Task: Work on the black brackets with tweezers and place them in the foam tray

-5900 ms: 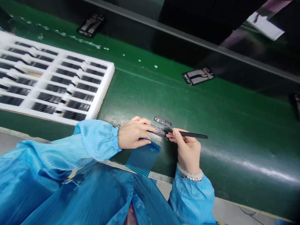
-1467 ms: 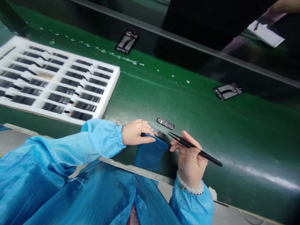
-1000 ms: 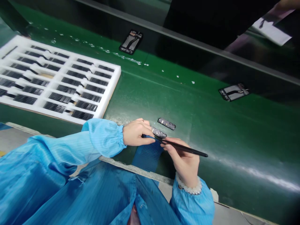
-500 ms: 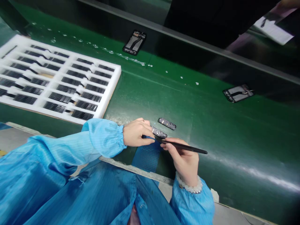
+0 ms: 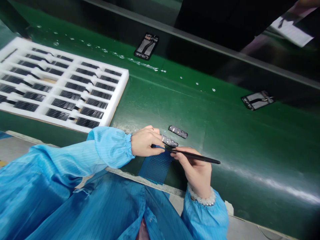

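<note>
My left hand (image 5: 147, 141) is closed, thumb and fingers pinching the top edge of a blue sheet (image 5: 155, 168) dotted with rows of small marks. That sheet hangs toward the bench's front edge. Between the fingers of my right hand (image 5: 197, 171) is a slim black pair of tweezers (image 5: 200, 157), its tip at the sheet's upper edge near my left thumb. Just beyond the fingertips lies a small dark phone part (image 5: 169, 140), partly covered by my left hand. A second similar part (image 5: 178, 131) rests behind it on the green surface.
A white foam tray (image 5: 119, 96) with slots full of dark flat parts stands at left. Two open phone frames, one at the back (image 5: 147, 46) and one at right (image 5: 258, 100), lie on the green belt (image 5: 180, 96). Another person's hand (image 5: 303, 6) shows at top right.
Both phone frames and the white specks on the belt have shifted slightly right. The lower end of the blue sheet has swung slightly left. My hands have hardly moved.
</note>
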{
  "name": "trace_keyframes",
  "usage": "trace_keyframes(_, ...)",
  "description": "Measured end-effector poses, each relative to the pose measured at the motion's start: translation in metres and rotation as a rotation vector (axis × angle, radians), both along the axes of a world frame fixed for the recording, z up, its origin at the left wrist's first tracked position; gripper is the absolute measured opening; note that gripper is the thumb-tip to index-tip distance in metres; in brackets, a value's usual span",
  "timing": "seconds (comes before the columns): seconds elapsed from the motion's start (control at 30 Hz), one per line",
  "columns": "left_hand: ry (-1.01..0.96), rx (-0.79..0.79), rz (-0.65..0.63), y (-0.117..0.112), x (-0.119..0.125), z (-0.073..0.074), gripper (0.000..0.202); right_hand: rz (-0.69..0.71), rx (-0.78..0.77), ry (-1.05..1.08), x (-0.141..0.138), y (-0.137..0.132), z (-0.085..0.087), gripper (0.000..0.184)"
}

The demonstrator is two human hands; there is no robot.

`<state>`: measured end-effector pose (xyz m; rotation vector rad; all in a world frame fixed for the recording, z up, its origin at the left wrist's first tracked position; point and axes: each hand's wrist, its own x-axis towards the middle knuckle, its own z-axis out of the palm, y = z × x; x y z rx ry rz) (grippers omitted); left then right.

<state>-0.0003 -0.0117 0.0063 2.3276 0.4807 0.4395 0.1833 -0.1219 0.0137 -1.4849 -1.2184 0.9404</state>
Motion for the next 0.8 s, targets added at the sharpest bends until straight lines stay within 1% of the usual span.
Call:
trace_keyframes(0.17, -0.013, -0.009, 0.0, 0.0, 0.0, 0.001, 0.018, 0.007, 0.004, -0.007, -0.001, 0.0, 0.001, 0.012)
trace_keyframes(0.27, -0.008, -0.018, 0.013, 0.0, 0.0, 0.001, 0.018, -0.021, 0.001, 0.028, -0.001, -0.001, 0.003, 0.011)
trace_keyframes(0.33, -0.002, -0.023, 0.015, 0.0, 0.0, 0.001, 0.018, -0.078, -0.017, 0.063, 0.001, -0.001, 0.002, 0.011)
trace_keyframes(0.4, 0.001, -0.007, 0.019, -0.001, 0.0, 0.002, 0.019, -0.174, -0.049, 0.09, 0.005, 0.0, -0.001, 0.013)
trace_keyframes(0.47, 0.005, 0.051, 0.024, -0.002, 0.0, 0.003, 0.021, -0.281, -0.088, 0.108, 0.01, 0.002, -0.006, 0.017)
trace_keyframes(0.53, 0.01, 0.123, 0.01, -0.004, -0.001, 0.004, 0.022, -0.355, -0.129, 0.115, 0.013, 0.004, -0.01, 0.021)
trace_keyframes(0.63, 0.005, 0.187, -0.033, -0.006, -0.001, 0.002, 0.021, -0.393, -0.185, 0.113, 0.015, 0.007, -0.014, 0.026)
trace_keyframes(0.8, 0.021, 0.196, -0.056, -0.005, -0.001, -0.002, 0.021, -0.401, -0.214, 0.135, 0.011, 0.01, -0.013, 0.028)
